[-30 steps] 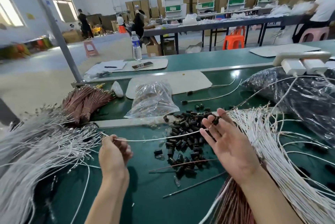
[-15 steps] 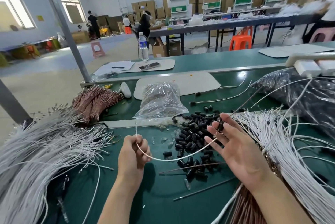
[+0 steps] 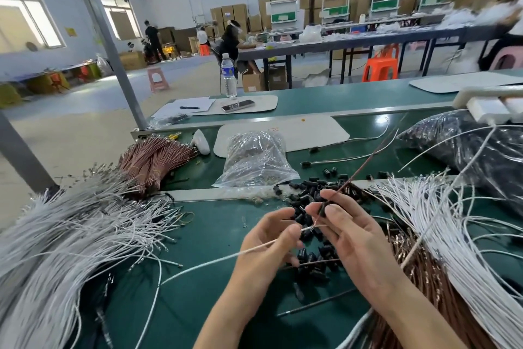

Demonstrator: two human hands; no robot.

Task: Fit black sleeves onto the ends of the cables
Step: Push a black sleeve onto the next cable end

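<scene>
Pinching a white cable (image 3: 226, 257) just behind its tip, the left hand (image 3: 268, 238) aims it at the black sleeve (image 3: 322, 208) that the right hand (image 3: 353, 235) clamps between thumb and finger at frame centre, above the loose sleeve pile (image 3: 307, 193), likely for quick refills.

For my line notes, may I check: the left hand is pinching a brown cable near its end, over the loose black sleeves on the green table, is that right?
Not quite. The head view shows the left hand pinching a white cable near its end; the brown cable runs through the right hand. The rest is right: the black sleeves lie loose on the green table.
</scene>
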